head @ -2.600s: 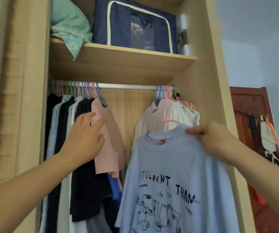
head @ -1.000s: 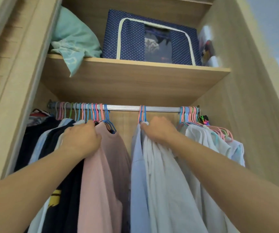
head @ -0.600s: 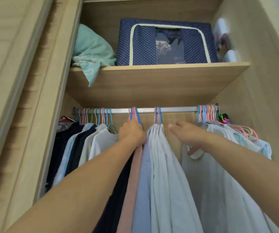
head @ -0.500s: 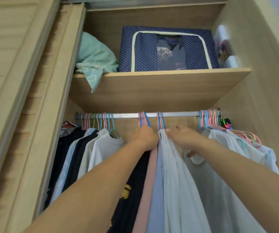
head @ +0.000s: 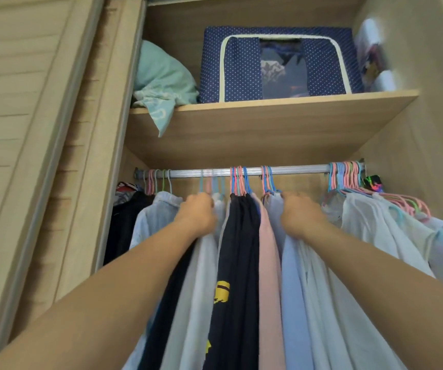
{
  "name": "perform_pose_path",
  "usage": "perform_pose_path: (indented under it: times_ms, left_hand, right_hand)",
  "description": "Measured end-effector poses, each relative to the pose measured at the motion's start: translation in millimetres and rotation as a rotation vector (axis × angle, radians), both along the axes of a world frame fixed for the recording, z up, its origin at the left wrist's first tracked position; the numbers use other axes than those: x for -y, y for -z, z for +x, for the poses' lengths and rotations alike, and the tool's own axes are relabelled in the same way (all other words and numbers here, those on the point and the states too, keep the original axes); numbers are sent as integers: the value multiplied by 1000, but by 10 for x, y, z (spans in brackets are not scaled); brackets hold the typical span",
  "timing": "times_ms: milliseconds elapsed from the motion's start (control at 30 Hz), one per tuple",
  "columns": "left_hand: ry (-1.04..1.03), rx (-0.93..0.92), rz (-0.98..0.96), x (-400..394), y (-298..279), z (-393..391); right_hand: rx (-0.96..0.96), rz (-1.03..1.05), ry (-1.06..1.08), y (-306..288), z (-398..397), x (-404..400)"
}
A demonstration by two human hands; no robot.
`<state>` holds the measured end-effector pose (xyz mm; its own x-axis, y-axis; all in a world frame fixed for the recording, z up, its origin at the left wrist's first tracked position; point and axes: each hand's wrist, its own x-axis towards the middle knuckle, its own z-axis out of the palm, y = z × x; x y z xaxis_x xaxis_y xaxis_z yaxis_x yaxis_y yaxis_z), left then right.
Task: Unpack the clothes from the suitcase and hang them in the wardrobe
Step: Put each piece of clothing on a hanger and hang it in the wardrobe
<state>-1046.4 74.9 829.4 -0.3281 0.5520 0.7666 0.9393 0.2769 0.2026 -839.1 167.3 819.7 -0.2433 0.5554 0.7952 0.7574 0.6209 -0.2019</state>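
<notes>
Both forearms reach up into the wardrobe (head: 412, 145). The left hand (head: 197, 214) has its fingers curled into the shoulder of a pale shirt (head: 196, 276) at its hanger. The right hand (head: 299, 216) has its grip closed on the top of a light blue shirt (head: 292, 289). Between the hands hang a dark shirt with a yellow print (head: 237, 263) and a pink shirt (head: 268, 276), touching one another. All hang from the metal rail (head: 297, 170). Above, the shelf (head: 268, 124) carries a mint-green bundle (head: 161, 78) beside a navy dotted storage box (head: 276, 62).
</notes>
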Motion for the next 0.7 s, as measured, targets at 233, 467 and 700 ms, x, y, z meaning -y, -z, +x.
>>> perform_pose_path:
  times_ms: [233,467,700]
  left_hand:
    - [107,36,-4,-6,40,107]
    - [-260,140,-84,298,44,-347]
    - [-451,16,-85,409,90,-225]
  right_hand:
    - [85,256,214,27,3,-23]
    - [230,320,422,-84,-66,-22]
    - [220,196,192,-220,-434,94]
